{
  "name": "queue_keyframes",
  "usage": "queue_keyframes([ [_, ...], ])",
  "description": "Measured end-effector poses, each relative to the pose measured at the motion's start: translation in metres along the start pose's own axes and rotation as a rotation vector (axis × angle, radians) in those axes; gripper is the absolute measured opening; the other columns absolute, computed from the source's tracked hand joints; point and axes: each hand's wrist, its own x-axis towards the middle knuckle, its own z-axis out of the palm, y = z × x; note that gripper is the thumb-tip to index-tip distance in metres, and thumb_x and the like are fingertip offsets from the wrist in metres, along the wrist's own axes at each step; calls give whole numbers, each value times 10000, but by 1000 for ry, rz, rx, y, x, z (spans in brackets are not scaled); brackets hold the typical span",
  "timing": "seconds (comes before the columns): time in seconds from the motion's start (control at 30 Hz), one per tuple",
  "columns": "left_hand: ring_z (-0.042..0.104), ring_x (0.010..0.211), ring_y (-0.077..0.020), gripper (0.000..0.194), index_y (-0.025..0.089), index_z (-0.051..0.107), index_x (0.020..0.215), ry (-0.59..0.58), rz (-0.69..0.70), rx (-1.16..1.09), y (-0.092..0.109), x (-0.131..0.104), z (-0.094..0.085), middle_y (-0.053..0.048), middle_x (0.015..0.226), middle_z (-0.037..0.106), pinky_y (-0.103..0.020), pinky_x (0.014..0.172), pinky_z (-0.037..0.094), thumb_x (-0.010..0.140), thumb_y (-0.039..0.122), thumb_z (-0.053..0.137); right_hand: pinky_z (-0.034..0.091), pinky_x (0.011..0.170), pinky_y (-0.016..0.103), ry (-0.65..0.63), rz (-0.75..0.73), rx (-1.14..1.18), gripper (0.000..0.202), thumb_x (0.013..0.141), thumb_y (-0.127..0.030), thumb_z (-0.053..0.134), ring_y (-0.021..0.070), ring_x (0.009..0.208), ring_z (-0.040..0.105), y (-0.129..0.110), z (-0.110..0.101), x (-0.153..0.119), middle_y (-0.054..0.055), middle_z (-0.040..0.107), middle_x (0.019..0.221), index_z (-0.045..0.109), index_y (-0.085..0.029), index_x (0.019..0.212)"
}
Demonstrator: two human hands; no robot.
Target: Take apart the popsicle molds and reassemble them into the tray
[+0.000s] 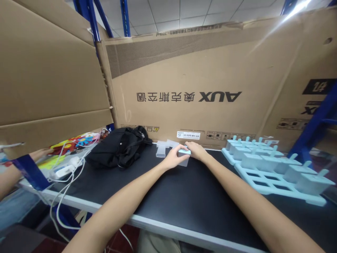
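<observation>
Near the back middle of the black table, my left hand (175, 158) is closed round a small light-blue lid (184, 152) with a clear part below it. My right hand (196, 150) touches the far right side of the same piece, its fingers bent and partly hidden. A clear plastic mold (160, 150) stands just left of my hands, with another clear piece (172, 143) behind them. At the right, light-blue popsicle molds with handles (270, 163) sit in a light-blue rack (280, 189); several front slots hold nothing.
A black bag (118, 147) lies at the left of the table (195, 196). White cables and a power strip (63, 170) are by the left edge. Cardboard walls (184, 70) stand behind and left. Another person's arm (10, 172) shows at far left, near colourful items (71, 146).
</observation>
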Motion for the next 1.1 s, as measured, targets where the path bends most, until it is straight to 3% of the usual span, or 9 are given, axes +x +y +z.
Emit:
queue_keyframes([
  [0.13,556,754,-124,360,228,525,1203,-106,49,-23,2,-3,2,-42,1130,611,-269,723,450,880,352,623,435,889,322,68,-23,-13,224,911,-185,469,240,1106,553,5,-10,-16,144,630,1147,564,-170,1114],
  [0.23,603,855,-177,432,248,463,1277,-162,37,16,-1,-3,5,-53,1106,628,-328,807,474,885,343,617,433,919,316,176,-9,21,280,940,-189,397,221,1110,553,13,-17,-38,131,642,1144,576,-166,1155],
  [0.33,622,927,-213,470,252,411,1317,-182,8,52,-1,-3,6,-63,1085,642,-390,882,474,897,347,599,464,867,320,276,14,131,287,899,-187,442,211,956,614,23,-21,-64,107,686,1001,616,-157,1125],
  [0.47,617,964,-227,485,237,381,1333,-197,20,94,2,-4,6,-85,1144,624,-429,927,465,907,366,574,488,743,317,242,80,297,316,838,-180,493,183,711,633,27,-33,-93,55,693,802,634,-144,1118],
  [0.6,593,1083,-244,489,245,362,1352,-212,62,129,3,-4,7,-101,1257,569,-443,992,434,920,375,550,505,679,309,335,140,598,315,824,-266,567,161,666,624,16,-48,-98,33,674,811,583,-181,1126],
  [0.77,592,1112,-257,527,236,315,1390,-256,104,196,6,-4,10,-126,1345,507,-443,999,439,929,365,535,533,675,309,386,55,1068,269,810,-413,648,156,702,628,-15,-53,-90,10,627,810,480,-226,905],
  [0.9,572,1156,-274,597,218,264,1420,-245,149,224,9,-6,13,-144,1380,482,-451,1005,439,918,357,555,496,667,301,383,18,985,262,842,-453,614,160,719,601,-30,-51,-89,6,615,768,492,-222,862],
  [1.1,620,1052,-273,703,207,188,1472,-235,146,202,7,-7,13,-162,1335,520,-450,943,479,915,414,563,433,620,300,367,67,790,262,852,-455,577,153,651,528,-30,-47,-88,8,579,744,564,-195,880],
])
